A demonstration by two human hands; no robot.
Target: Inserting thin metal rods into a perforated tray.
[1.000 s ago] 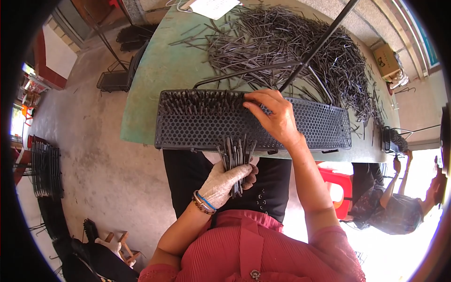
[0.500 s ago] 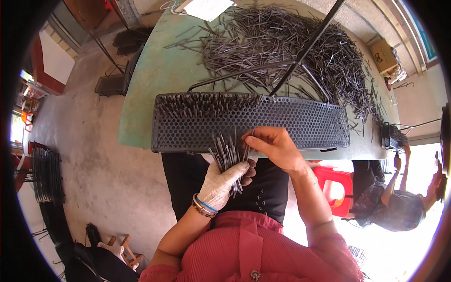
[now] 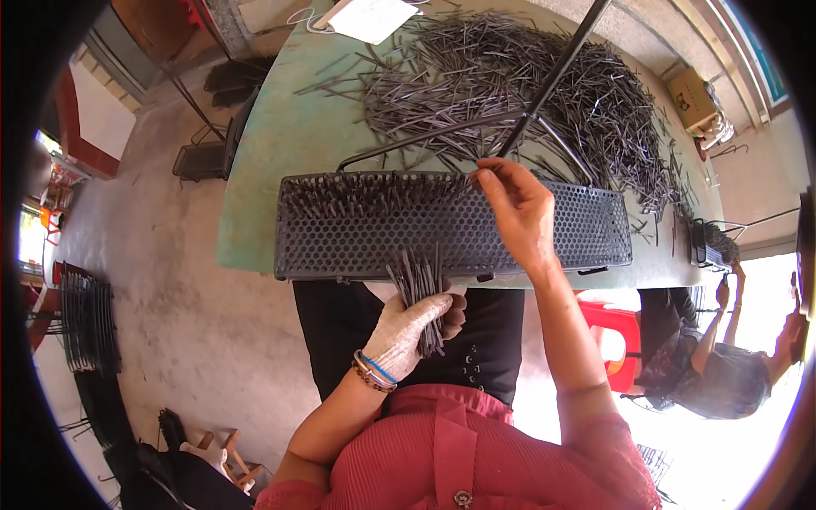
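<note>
A black perforated tray (image 3: 357,234) lies across the near edge of the green table (image 3: 280,136), with upright dark metal pins filling its far-left holes. My left hand (image 3: 414,327), in a light glove, grips a bundle of dark metal pins (image 3: 416,280) just below the tray's front edge. My bare right hand (image 3: 520,208) reaches over the tray's far edge near the middle, fingertips pinched on what looks like a single pin. A big heap of loose dark pins (image 3: 544,93) covers the table behind the tray.
A black rod (image 3: 552,76) slants across the heap. A white paper (image 3: 370,17) lies at the table's far edge. Another person (image 3: 714,365) sits at the right by a red stool (image 3: 608,340). Stacked black wire racks (image 3: 85,319) stand on the concrete floor at left.
My right hand went from the bundle in my left hand up to the tray's far edge. The left hand and its bundle stayed put.
</note>
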